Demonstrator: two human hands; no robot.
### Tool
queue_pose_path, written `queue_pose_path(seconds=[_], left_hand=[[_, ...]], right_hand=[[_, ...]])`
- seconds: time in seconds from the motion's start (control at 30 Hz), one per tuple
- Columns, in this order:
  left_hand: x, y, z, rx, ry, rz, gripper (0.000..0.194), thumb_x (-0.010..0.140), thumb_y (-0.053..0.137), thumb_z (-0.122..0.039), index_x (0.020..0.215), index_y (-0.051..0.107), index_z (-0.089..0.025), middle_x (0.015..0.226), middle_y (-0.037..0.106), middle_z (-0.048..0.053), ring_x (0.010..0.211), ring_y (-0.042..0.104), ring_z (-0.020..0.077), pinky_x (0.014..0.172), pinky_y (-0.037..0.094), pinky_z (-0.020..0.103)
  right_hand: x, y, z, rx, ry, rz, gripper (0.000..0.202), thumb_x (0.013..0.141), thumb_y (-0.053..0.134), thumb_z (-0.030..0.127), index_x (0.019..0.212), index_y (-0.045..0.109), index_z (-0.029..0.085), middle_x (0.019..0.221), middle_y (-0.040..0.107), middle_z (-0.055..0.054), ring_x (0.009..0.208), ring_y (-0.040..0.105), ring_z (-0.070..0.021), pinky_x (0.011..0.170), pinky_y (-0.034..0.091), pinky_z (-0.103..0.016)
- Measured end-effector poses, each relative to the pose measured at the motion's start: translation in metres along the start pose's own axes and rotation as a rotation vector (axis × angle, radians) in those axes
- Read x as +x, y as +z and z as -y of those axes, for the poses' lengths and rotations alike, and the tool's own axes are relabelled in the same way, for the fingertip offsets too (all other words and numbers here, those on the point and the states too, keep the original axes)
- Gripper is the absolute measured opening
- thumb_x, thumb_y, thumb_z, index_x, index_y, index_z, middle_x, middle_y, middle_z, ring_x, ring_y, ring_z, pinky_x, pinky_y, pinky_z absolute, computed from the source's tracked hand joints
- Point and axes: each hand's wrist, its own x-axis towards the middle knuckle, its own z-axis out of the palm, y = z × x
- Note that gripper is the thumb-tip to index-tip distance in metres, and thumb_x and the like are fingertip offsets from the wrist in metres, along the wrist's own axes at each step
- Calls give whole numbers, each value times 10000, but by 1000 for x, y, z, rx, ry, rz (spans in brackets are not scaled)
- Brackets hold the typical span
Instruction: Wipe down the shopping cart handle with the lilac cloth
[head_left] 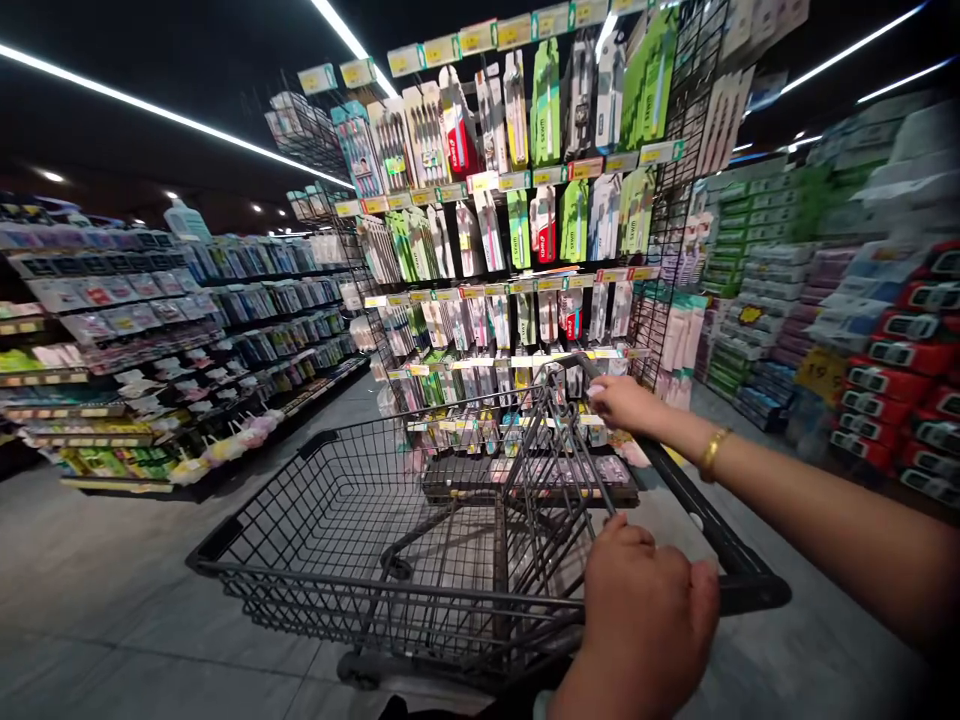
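A black wire shopping cart point(315, 575) stands in front of me, its basket reaching to the left. My left hand point(646, 605) is closed in a fist on the cart's near side, by the folded wire child seat point(551, 470); a thin bar runs into the fist. Farther off, my right hand point(624, 402), with a gold bangle point(712, 455) at the wrist, is closed on the far end of the cart's frame. Between the two runs the thick black handle bar point(690, 500). Which parts the fingers wrap is partly hidden.
A rack of packaged toothbrushes point(544, 225) rises just past the cart. Stocked shelves point(270, 310) line the left side. On the right are stacked green packs point(739, 290) and red boxes point(892, 370), blurred. Grey tiled floor point(112, 620) lies at the left.
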Motion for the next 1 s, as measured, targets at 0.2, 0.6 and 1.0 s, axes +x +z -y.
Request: queue_pose_path(seconds=[0.2, 0.6, 1.0], left_hand=[[-3, 7, -1, 35, 0, -70, 269, 886, 540, -374, 695, 630, -207, 652, 612, 38, 724, 611, 186, 919, 545, 406], [-6, 19, 3, 112, 7, -132, 317, 868, 544, -449, 682, 640, -210, 608, 607, 41, 705, 618, 181, 902, 558, 356], [1, 6, 0, 77, 29, -87, 214, 831, 551, -258, 626, 571, -203, 608, 601, 30, 655, 602, 172, 796, 549, 370]], right_hand=[[64, 8, -27, 17, 164, -8, 247, 794, 617, 233, 1001, 744, 193, 1122, 640, -107, 992, 586, -219, 866, 430, -288], [82, 21, -34, 22, 178, -19, 251, 795, 584, 217, 993, 732, 168, 1179, 576, -145, 996, 576, -242, 904, 416, -347], [-129, -22, 18, 564, -64, -142, 230, 853, 550, 390, 803, 748, 283, 1261, 598, -70, 1184, 535, -280, 1057, 392, -444]])
